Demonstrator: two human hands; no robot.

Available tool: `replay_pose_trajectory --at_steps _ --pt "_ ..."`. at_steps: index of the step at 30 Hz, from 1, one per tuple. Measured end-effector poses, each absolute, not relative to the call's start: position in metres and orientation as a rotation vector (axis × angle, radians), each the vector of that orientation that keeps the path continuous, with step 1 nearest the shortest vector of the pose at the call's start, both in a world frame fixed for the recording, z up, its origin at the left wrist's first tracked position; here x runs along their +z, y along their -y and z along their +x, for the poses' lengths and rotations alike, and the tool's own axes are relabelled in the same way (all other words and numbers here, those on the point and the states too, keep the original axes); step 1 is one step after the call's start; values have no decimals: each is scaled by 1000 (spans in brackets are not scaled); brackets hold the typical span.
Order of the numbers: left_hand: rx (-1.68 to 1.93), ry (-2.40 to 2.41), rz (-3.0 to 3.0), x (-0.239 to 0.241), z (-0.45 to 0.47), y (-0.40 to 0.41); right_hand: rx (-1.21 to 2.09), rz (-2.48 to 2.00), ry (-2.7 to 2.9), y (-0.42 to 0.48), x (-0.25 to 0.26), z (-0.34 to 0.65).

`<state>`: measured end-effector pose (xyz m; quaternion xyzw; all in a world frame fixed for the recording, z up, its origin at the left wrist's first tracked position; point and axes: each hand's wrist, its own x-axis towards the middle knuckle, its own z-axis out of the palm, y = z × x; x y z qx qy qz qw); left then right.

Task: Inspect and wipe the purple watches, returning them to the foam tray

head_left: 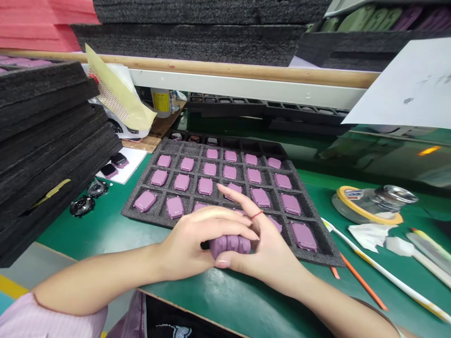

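Observation:
A small row of purple watch cases (230, 245) is held between my two hands, just above the near edge of a black foam tray (310, 216). My left hand (197, 237) curls over the cases from the left, its fingers lying across their top. From the right, my right hand (262, 239) closes on them with the thumb along the near side, while its index finger stretches out over the tray. Single purple watch cases (182, 182) lie in most of the tray's pockets. Both hands hide some pockets in the nearest rows.
Stacked black foam trays (52, 126) rise at the left. Beside them lie two dark-faced watches (109, 170) and round watch parts (82, 205). At the right are a glass bottle (366, 202), a white toothbrush-like stick (384, 270) and an orange stick (366, 284). A shelf (246, 77) crosses above.

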<state>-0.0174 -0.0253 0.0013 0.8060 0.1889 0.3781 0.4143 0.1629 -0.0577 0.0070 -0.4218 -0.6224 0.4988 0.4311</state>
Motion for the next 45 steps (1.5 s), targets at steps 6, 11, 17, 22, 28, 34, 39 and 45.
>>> replay_pose_trajectory --at_steps 6,11,17,22,28,34,39,45 --pt "850 -667 1733 0 -18 28 996 -1007 1566 61 6 161" --pt "598 -569 1224 6 -13 32 740 -1012 1711 59 4 167" --pt "562 -498 1047 4 -8 24 541 -870 1879 56 0 165" --pt "676 -674 1327 8 -10 26 316 -692 2141 54 2 168" --pt "931 -634 1689 14 -17 32 323 -641 1787 53 18 185" --pt "851 -616 1400 16 -15 31 270 -733 1855 49 46 187" --pt "573 -379 645 12 -12 27 195 -804 2205 47 45 182" --pt "590 -405 586 7 -11 23 410 -865 2177 45 38 180"
